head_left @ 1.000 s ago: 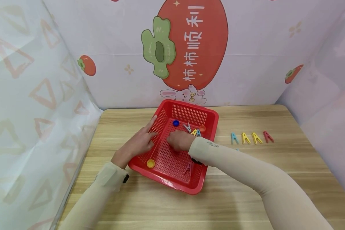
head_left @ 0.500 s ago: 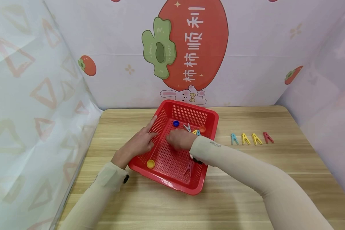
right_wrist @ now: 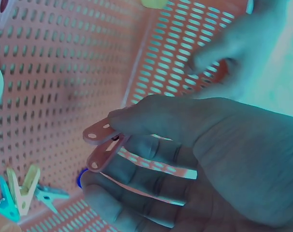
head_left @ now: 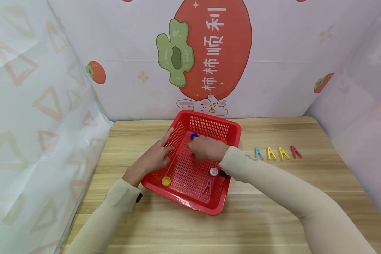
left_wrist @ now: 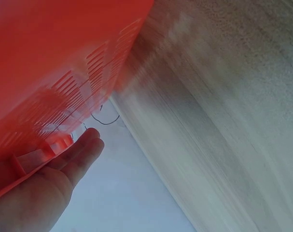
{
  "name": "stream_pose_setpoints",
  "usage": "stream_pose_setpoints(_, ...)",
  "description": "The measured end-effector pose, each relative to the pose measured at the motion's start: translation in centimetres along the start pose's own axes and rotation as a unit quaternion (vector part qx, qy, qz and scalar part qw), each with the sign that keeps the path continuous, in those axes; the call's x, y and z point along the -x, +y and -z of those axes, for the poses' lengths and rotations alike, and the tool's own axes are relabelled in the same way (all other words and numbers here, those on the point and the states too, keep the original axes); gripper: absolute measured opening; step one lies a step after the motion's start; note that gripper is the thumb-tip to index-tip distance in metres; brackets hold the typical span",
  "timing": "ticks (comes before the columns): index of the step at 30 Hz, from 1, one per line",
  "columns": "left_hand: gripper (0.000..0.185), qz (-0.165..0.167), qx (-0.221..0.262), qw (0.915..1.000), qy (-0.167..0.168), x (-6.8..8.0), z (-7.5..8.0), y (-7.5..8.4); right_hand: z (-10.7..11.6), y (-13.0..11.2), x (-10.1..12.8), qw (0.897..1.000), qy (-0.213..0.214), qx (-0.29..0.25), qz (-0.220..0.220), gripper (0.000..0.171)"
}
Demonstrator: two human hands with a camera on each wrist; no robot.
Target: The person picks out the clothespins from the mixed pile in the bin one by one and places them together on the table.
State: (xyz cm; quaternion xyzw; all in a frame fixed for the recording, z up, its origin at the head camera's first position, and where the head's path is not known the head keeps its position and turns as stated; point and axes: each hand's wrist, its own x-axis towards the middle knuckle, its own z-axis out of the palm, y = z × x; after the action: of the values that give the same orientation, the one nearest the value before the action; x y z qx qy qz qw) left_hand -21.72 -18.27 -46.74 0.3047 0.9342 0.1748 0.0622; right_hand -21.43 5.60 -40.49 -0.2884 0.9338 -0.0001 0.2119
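R hand (right_wrist: 185,159) inside red plastic basket (head_left: 184,201), thumb and index closed in a pinch on a reddish clothes-peg (right_wrist: 106,152); peg lies btwn thumb tip and index, its two holed handles sticking out past the thumb tip, its other end partly hidden among the fingers. Remaining fingers of R hand loosely bent below the peg, one fingertip partly covering the blue cap (head_left: 194,136) in the R wrist view. In the head view the peg itself can't be made out. L hand (head_left: 152,158) grips the basket's L rim, thumb over the inside, other fingers straight along the outside. Also in basket: yellow cap (head_left: 166,181) in near L corner; white cap (head_left: 213,171) near R wall, w/ pink peg (head_left: 208,187) just nearer the person; orange cap (head_left: 223,141) toward far R corner; yellow-beige peg (right_wrist: 23,191) next to blue peg (right_wrist: 7,200). On wooden table (head_left: 257,225), R of basket: row of 4 pegs (head_left: 271,153), i.e. blue, 2 yellow, red.
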Motion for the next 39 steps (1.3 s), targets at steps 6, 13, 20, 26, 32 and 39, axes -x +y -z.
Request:
stream_pose_setpoints(6,0.054,0.011,0.011,0.9999,-0.003,0.1,0.0,0.1,0.8,0.4,1.3,1.0,0.016,-0.008,-0.007,0.056)
stream_pose_setpoints(13,0.052,0.015,0.012,0.9998,-0.008,-0.1,0.0,0.3,1.3,0.8,2.6,0.999,0.037,-0.02,-0.001,0.045)
stream_pose_setpoints(20,0.053,0.012,0.007,0.9998,-0.011,-0.1,0.0,0.4,1.4,1.5,3.8,0.998,0.044,-0.036,-0.004,0.042)
stream_pose_setpoints(26,0.054,0.022,0.004,0.9996,-0.019,0.1,0.4,0.6,1.7,2.3,4.6,0.997,0.053,-0.049,0.0,0.04)
stream_pose_setpoints(32,0.053,0.03,0.002,0.9991,-0.029,0.2,0.5,0.7,1.8,2.6,5.2,0.997,0.063,-0.05,0.001,0.037)
stream_pose_setpoints(39,0.054,0.016,0.001,0.9996,-0.022,0.2,0.3,0.6,1.8,2.9,5.8,0.995,0.068,-0.068,-0.006,0.037)
